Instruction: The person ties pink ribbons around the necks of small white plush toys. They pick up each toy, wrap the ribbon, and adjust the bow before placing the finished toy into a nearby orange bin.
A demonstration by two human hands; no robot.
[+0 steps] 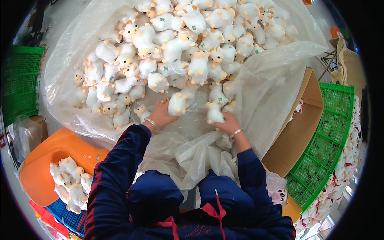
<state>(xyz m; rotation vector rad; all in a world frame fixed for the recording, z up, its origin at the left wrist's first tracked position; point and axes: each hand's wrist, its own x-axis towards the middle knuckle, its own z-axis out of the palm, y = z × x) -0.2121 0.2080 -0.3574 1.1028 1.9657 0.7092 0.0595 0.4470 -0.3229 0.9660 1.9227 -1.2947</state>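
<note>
A large heap of white plush lambs (174, 48) with peach-coloured feet lies on a clear plastic sheet (272, 72) in front of me. At the heap's near edge my left hand (161, 114) is closed on one plush lamb (177, 105), its fingers partly hidden behind the toy. A little to the right, my right hand (229, 124) grips another plush lamb (215, 113) by its near end. Both toys are held apart from each other, just above the sheet. A bracelet shows on each wrist.
An orange chair seat (42, 172) at the left carries a small pile of plush lambs (72, 182). To the right stand an open cardboard box (290, 140) and a green plastic crate (320, 152). More green crates (24, 80) stand far left. Crumpled plastic (204, 156) lies before my knees.
</note>
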